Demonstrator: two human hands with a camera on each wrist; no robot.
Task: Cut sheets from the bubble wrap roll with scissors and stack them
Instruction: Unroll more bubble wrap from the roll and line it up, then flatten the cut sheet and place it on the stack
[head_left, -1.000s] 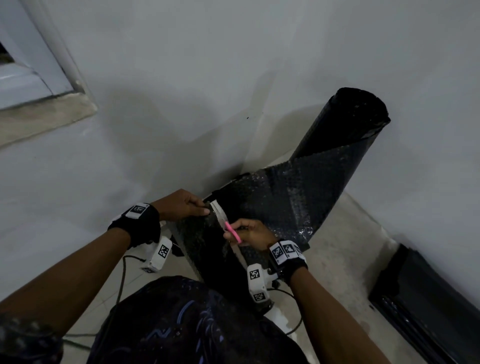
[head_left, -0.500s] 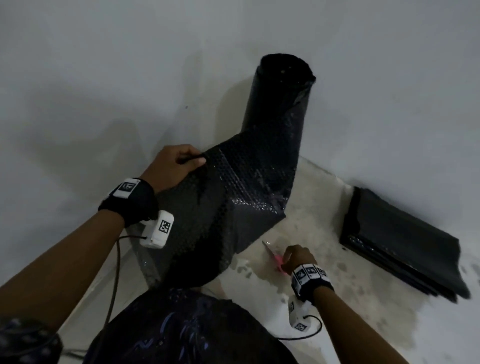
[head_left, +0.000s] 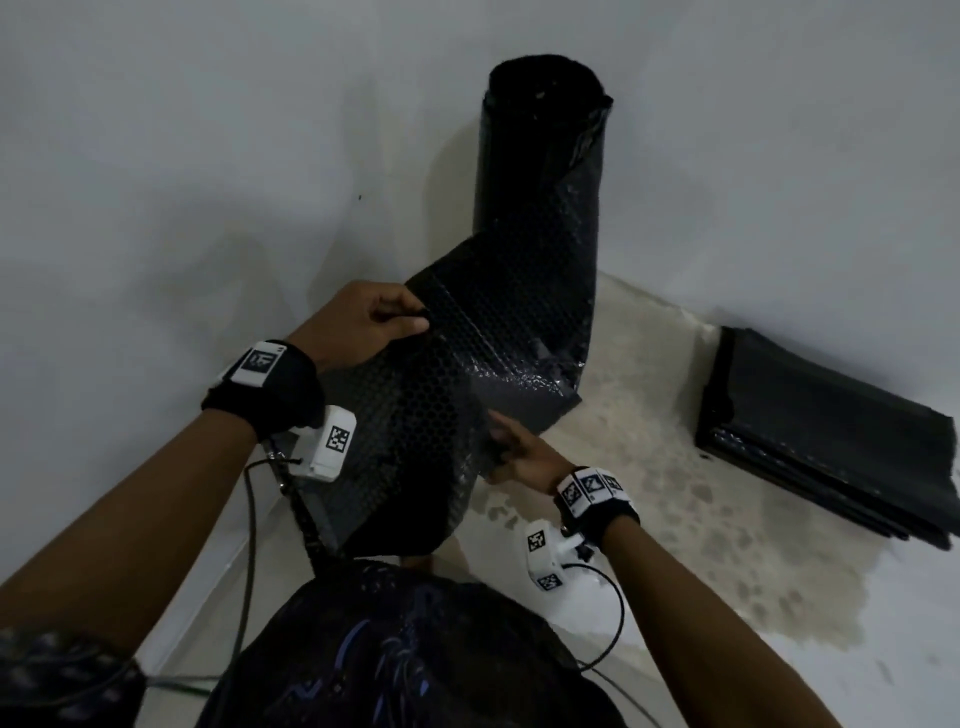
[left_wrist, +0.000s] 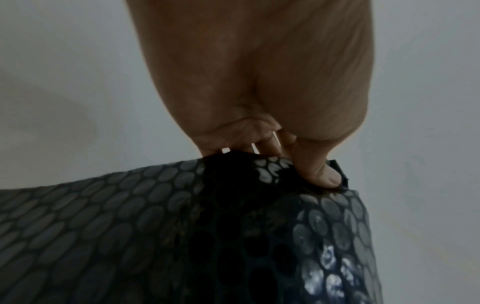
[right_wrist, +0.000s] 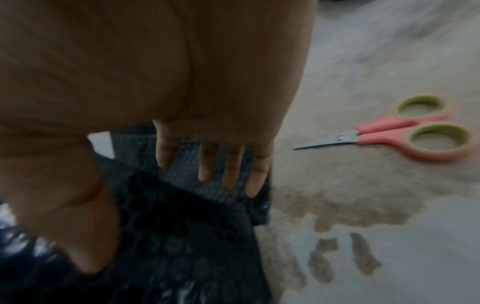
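a stack of cut sheets (head_left: 831, 441) already lies on the floor (head_left: 675, 519) right of the roll (head_left: 540, 182). the left hand (head_left: 363, 327) pinches the sheet (head_left: 415, 415) top edge; the right hand (head_left: 519, 457), fingers nearly straight, seems only to touch its lower edge. scissors (right_wrist: 405, 131) lie on the floor, so stacking is left

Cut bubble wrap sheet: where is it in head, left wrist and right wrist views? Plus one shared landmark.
Head: cut bubble wrap sheet at centre, between the left hand and right hand.
Left wrist: sheet fills the lower half, top edge pinched by the thumb.
Right wrist: sheet lower left, under the fingers; scissors lie on the floor at right.
Landmark: the sheet's bubble pattern.
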